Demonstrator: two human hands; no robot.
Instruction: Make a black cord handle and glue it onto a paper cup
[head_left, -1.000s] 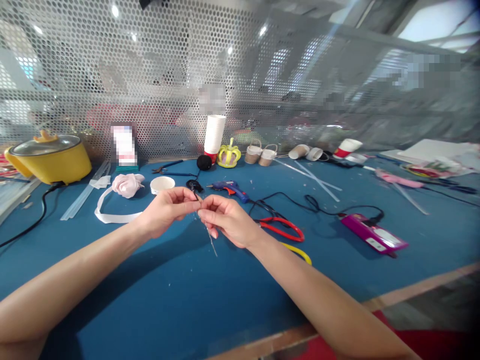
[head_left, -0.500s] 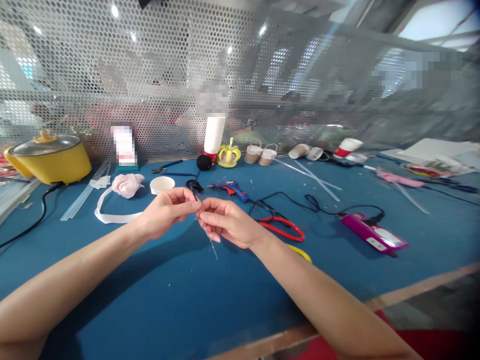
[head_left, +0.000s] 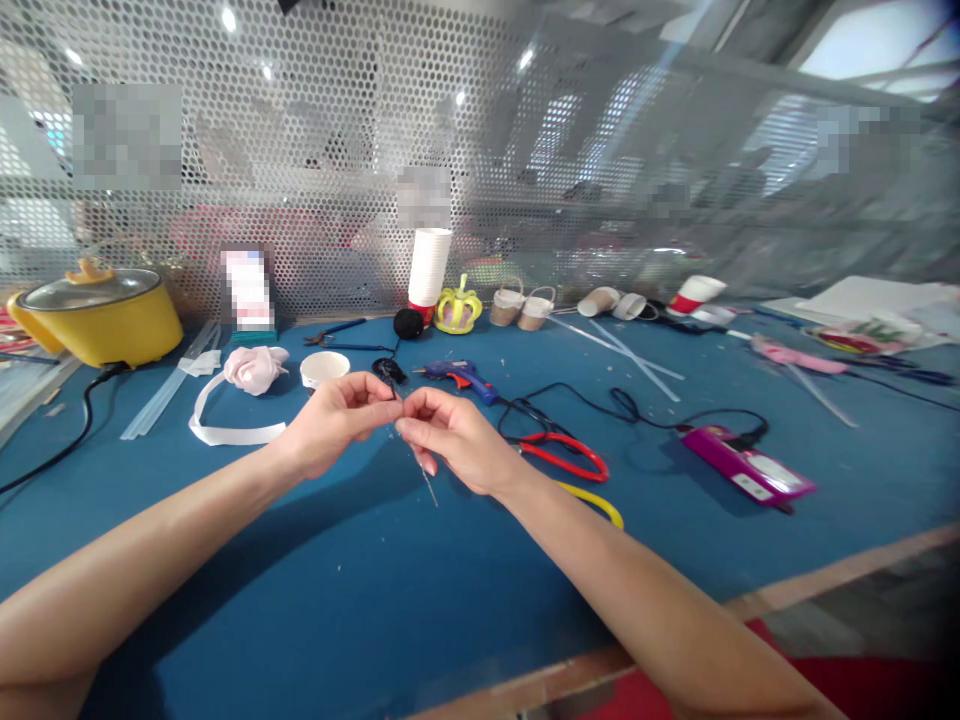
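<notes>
My left hand [head_left: 337, 420] and my right hand [head_left: 454, 435] meet over the middle of the table, fingertips pinched together. Between them they hold a thin wire [head_left: 426, 478], whose silvery end hangs down below my right fingers. A dark strand shows at my left fingertips, where the grip itself is mostly hidden. Just beyond lies a small black coil [head_left: 389, 371], with a black ball [head_left: 409, 323] behind it. A blue glue gun [head_left: 459, 376] rests past my right hand, and a white paper ring or cup [head_left: 325, 370] stands behind my left hand.
Red-handled scissors or pliers [head_left: 570, 457] and a yellow handle [head_left: 596, 502] lie by my right forearm. A purple power strip [head_left: 746, 468] trails a black cable. At left are a yellow electric pot [head_left: 105, 320] and a pink fabric flower [head_left: 255, 370] on white ribbon.
Both hands stay in nearly the same place, still pinching the wire. My right fingers have drawn in and moved slightly up, and the wire's hanging end has risen a little.
</notes>
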